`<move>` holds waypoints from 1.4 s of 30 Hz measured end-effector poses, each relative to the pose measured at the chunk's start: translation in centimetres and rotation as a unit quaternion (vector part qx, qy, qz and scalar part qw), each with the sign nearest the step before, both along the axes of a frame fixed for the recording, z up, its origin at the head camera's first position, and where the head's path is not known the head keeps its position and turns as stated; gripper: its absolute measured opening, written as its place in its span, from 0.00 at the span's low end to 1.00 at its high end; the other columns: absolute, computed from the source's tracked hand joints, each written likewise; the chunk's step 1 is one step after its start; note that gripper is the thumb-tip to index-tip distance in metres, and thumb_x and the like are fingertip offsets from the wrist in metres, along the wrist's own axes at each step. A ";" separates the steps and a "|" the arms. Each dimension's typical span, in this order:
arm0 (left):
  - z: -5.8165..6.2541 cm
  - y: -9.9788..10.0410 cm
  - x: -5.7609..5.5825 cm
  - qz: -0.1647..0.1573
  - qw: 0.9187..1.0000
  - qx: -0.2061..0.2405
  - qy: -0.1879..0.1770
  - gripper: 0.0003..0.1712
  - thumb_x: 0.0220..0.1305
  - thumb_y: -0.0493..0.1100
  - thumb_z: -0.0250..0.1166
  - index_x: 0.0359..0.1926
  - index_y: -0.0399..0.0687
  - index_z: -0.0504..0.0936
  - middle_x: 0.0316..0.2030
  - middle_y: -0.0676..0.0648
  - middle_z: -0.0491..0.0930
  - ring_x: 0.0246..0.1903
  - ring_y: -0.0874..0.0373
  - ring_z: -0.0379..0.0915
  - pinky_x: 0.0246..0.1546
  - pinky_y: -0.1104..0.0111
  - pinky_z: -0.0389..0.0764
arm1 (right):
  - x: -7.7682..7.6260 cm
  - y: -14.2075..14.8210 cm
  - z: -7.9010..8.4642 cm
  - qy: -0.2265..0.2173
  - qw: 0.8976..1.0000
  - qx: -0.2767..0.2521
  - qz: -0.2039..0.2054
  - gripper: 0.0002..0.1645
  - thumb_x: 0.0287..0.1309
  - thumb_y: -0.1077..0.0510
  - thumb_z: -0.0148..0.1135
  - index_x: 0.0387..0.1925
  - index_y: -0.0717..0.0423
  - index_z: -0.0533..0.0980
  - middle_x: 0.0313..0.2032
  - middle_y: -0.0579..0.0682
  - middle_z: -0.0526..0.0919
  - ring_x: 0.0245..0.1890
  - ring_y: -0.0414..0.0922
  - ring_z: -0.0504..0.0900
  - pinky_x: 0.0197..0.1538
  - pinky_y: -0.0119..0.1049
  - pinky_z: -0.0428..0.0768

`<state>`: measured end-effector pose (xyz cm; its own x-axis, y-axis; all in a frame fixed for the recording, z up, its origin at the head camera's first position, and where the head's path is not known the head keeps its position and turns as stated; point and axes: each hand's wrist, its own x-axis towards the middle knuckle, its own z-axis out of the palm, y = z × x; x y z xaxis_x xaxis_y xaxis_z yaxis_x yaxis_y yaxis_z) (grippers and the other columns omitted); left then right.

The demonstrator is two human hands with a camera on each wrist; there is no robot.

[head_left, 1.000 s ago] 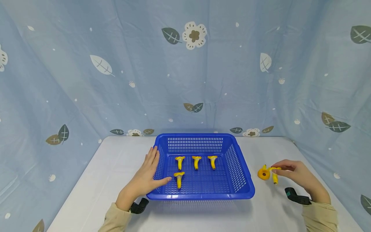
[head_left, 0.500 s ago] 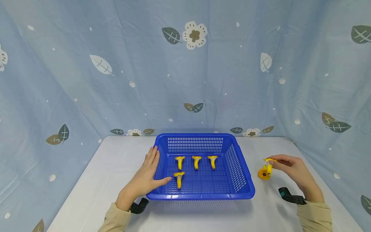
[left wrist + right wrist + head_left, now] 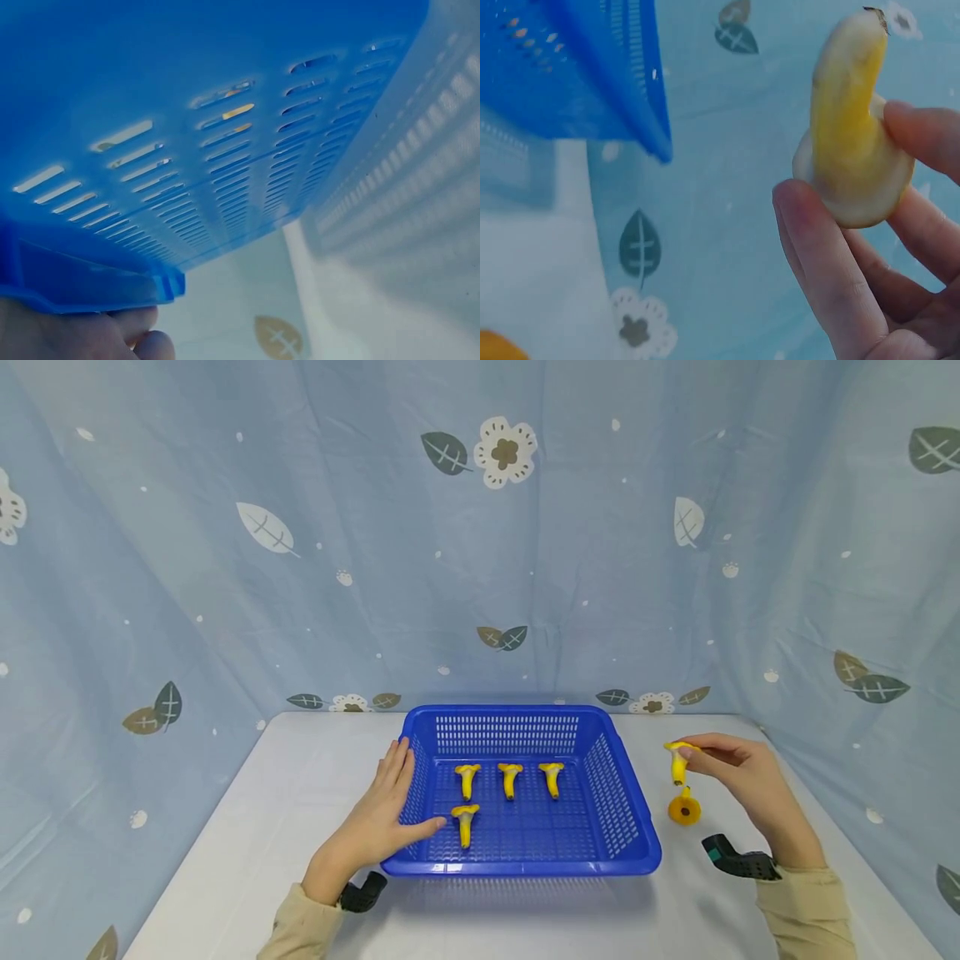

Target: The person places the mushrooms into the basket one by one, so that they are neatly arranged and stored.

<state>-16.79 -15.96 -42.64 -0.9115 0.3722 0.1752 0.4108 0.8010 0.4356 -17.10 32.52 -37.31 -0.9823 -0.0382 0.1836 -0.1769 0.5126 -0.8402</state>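
My right hand pinches a yellow chanterelle mushroom by its cap, between thumb and fingers, stem pointing down, above the table right of the blue basket. Up close in the right wrist view, the chanterelle shows its pale, curved stem and dark stem end. Another chanterelle lies on the table below, its cap facing the front. My left hand rests on the basket's left rim, fingers straight and thumb spread over the inside. Through the slots in the left wrist view, bits of yellow show.
Inside the basket, three chanterelles form a row towards the back, and one chanterelle lies in front of the left one. A white tabletop carries the basket. Behind it hangs a blue patterned curtain.
My right hand has lifted the chanterelle off the table and moved it left and away from me, past the one still lying there. The left hand has stayed on the basket.
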 end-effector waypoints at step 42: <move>0.0 0.1 0.0 0.005 1.000 -0.002 0.000 0.65 0.52 0.77 0.54 0.72 0.36 0.40 0.73 0.40 0.31 0.71 0.48 0.21 0.66 0.45 0.46 | -7.3 -16.2 1.1 -0.024 0.973 0.051 0.223 0.06 0.51 0.55 0.69 0.30 0.53 0.83 0.36 0.49 0.83 0.35 0.43 0.84 0.40 0.39 0.82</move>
